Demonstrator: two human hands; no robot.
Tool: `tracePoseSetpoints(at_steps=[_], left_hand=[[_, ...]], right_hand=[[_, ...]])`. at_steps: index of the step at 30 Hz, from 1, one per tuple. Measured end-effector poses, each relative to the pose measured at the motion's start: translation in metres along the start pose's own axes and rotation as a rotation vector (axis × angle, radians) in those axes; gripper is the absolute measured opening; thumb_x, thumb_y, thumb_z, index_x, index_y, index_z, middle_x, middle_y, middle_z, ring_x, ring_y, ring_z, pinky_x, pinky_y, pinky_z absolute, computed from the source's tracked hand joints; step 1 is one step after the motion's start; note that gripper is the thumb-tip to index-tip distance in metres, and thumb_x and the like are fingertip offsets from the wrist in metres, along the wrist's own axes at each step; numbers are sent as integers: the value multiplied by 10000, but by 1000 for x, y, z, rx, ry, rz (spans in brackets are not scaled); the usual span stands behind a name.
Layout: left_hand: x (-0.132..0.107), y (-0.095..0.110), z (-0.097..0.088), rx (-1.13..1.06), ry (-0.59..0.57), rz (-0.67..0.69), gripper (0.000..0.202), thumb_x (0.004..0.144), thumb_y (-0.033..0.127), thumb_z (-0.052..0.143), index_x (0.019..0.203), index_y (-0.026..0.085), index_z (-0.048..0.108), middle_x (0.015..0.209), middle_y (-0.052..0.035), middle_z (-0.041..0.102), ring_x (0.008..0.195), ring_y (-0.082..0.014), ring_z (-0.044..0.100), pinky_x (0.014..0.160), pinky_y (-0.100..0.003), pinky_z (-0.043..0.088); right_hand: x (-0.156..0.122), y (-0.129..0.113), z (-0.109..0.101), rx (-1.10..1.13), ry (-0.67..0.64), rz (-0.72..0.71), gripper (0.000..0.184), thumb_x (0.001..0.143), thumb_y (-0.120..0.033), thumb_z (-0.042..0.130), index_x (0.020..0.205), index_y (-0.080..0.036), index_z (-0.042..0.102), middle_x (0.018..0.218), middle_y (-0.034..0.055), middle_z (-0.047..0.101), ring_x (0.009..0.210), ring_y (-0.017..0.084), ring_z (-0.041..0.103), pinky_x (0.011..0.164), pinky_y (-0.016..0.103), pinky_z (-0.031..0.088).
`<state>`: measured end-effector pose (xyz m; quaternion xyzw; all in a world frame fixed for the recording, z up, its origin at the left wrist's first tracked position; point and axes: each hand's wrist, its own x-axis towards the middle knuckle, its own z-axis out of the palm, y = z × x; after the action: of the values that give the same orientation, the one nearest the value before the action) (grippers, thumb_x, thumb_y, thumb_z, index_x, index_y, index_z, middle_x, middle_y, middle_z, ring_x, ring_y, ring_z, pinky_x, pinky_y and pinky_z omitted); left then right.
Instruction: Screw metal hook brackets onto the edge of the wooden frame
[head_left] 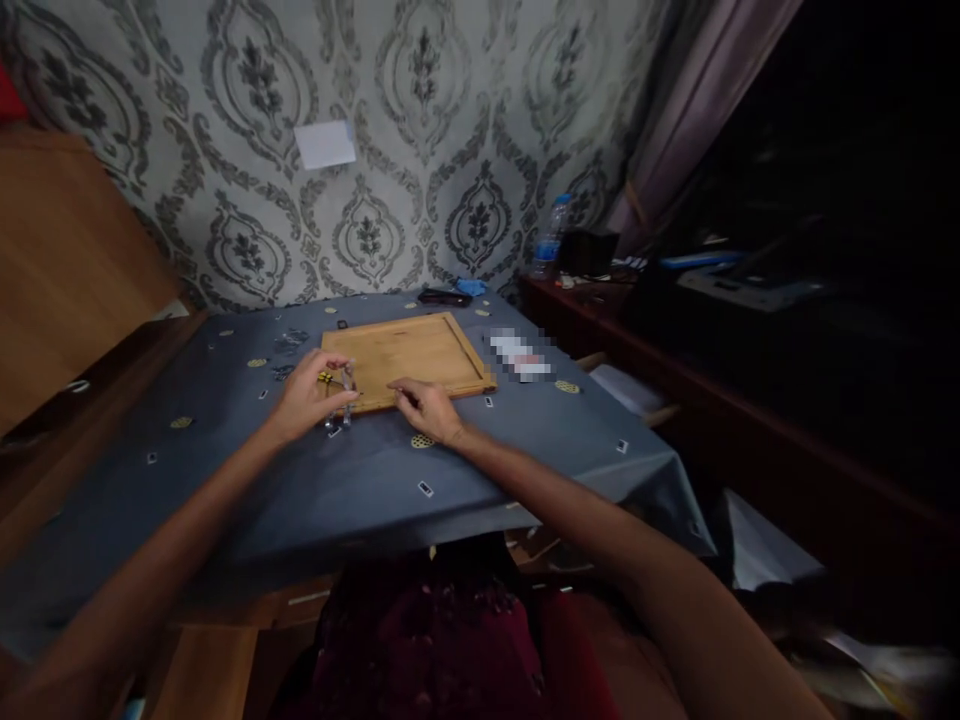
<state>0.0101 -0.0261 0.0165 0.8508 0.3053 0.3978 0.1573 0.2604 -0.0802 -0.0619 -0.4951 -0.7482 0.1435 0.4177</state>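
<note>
My left hand (309,396) curves around a small clear, shiny piece (348,377) at the near left corner of a wooden board (401,352). Its thumb and fingers grip the piece from either side. More glassy bits show just below the thumb, and a small yellow and black item (325,377) is partly hidden behind the fingers. Over the board's near edge, my right hand (429,410) is closed in a pinch pointing left. Whatever lies between those fingertips is too small to make out. The two hands are apart.
Clear shiny pieces (291,341) lie on the blue tablecloth (360,500) left of the board. A blurred-out white item (517,355) sits to its right. A dark case (444,297) and a blue cloth-like item (471,287) are behind. A water bottle (550,240) stands on the side furniture.
</note>
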Motion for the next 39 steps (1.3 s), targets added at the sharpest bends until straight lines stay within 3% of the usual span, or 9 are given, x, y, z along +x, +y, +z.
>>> tracePoseSetpoints(at_steps=[6,16,21,26,31,39], left_hand=[[-6,6,5,31,-136,40,365,845,446,789,1116,236,665,1065,-66,731,1038,-301,695,911,-439,544],[-9,15,16,99,-328,-9,424,838,425,865,1152,227,661,1147,-59,718,1137,-296,648,1013,-452,497],[-14,17,15,214,-304,67,440,842,453,863,1132,207,643,1205,-86,692,1148,-301,607,1017,-470,485],[-20,13,14,258,-300,100,396,887,426,822,1147,197,631,1230,-103,689,1160,-300,592,1034,-482,469],[-22,11,18,265,-330,104,351,890,363,803,1141,189,629,1219,-104,696,1182,-311,577,1084,-501,444],[-23,10,22,270,-351,83,340,927,422,767,1139,190,638,1226,-112,701,1181,-321,574,1085,-518,447]], right_hand=[[-7,-2,1,-1,-23,-42,384,1043,-404,692,1362,-194,652,1374,111,669,1154,254,699,970,476,623],[-23,-15,-7,114,-44,-133,344,1053,-397,682,1322,-184,668,1275,94,708,1049,219,724,903,428,642],[-19,-30,-13,152,-56,-126,260,1051,-206,579,1255,-212,741,1035,62,804,860,170,749,848,339,632],[-15,-48,-12,239,-119,-8,235,985,-236,628,1157,-202,784,895,39,809,695,147,713,693,271,598],[-12,-59,-3,365,-166,203,198,962,-344,684,1031,-206,808,785,17,776,638,141,676,597,241,543],[-3,-62,4,591,-305,512,412,934,-577,687,808,-188,735,588,-29,630,377,70,460,363,192,356]])
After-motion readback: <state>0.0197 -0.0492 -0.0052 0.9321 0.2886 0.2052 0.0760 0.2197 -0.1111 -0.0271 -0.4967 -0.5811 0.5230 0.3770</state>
